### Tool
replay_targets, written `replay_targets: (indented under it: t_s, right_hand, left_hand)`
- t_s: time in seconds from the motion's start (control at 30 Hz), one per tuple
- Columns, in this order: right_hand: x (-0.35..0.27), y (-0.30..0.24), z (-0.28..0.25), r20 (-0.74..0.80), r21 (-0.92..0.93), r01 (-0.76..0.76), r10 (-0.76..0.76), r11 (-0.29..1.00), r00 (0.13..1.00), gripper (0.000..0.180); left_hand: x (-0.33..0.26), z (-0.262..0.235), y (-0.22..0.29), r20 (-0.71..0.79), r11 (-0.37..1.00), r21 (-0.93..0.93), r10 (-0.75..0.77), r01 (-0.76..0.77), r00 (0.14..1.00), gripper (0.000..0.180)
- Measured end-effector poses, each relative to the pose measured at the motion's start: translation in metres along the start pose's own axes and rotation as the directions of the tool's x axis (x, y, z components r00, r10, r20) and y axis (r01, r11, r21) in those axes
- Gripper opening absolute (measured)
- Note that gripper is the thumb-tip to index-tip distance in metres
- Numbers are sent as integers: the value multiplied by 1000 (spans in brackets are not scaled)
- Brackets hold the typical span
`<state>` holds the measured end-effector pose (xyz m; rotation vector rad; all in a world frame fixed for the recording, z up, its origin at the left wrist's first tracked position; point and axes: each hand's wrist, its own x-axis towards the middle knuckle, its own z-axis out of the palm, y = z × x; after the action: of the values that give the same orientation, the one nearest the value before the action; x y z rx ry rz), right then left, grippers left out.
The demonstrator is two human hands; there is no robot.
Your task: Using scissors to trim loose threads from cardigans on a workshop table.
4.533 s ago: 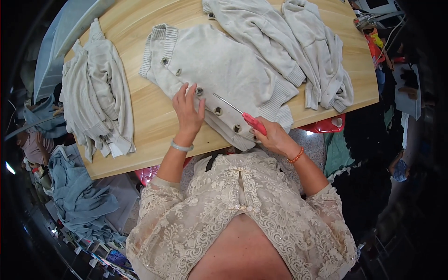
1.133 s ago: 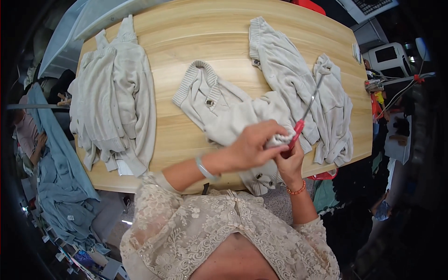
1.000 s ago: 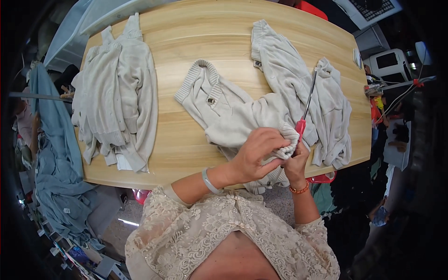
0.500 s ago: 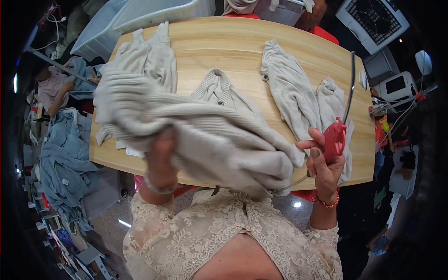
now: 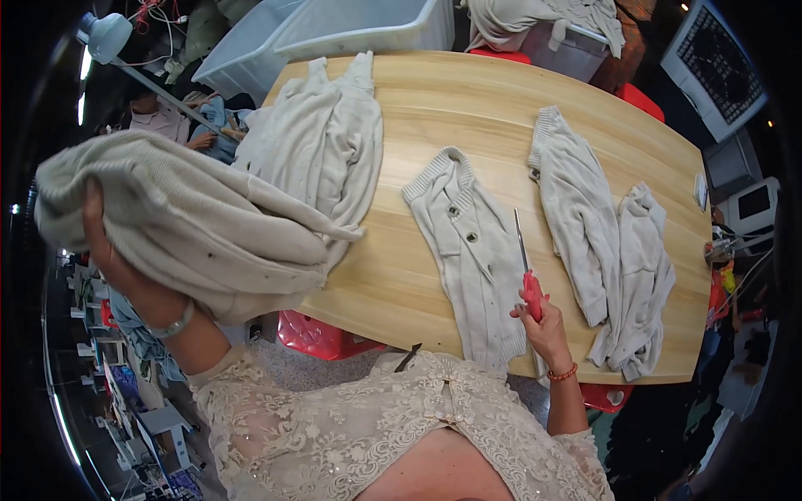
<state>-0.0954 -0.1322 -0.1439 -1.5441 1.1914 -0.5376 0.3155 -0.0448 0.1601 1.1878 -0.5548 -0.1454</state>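
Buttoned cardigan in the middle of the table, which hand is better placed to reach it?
Probably the right hand: it's beside the buttoned cardigan, though holding the red-handled tool. The left hand is farther away, gripping another garment.

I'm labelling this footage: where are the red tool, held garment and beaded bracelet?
Red tool (image 5: pixel 532 291): head view, on its handle.
Held garment (image 5: pixel 196 225): head view, on its knit middle.
Beaded bracelet (image 5: pixel 564 373): head view, on its beads.

on the table (image 5: pixel 451 92), a garment pile (image 5: pixel 334 125) lies left, a cardigan (image 5: pixel 480 275) centrally and two garments (image 5: pixel 576 217) right. two bins (image 5: pixel 368 37) stand behind the table; a stool (image 5: pixel 322 336) stands at its near edge.
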Motion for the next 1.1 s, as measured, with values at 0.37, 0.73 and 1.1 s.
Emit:
replay_targets:
  t_s: [0.37, 0.73, 1.1]
  right_hand:
    - [34, 17, 21, -110, -73, -234, 225, 970, 968, 27]
    - [-8, 36, 26, -444, -601, -303, 6, 739, 896, 32]
    - [4, 28, 25, -69, -467, -161, 146, 870, 987, 27]
  left_hand:
    - [319, 27, -251, 151, 241, 918, 523, -316, 839, 108]
    - [-194, 65, -434, 965, 837, 256, -195, -483, 175, 49]
    - [-202, 40, -462, 956, 722, 289, -189, -629, 223, 62]
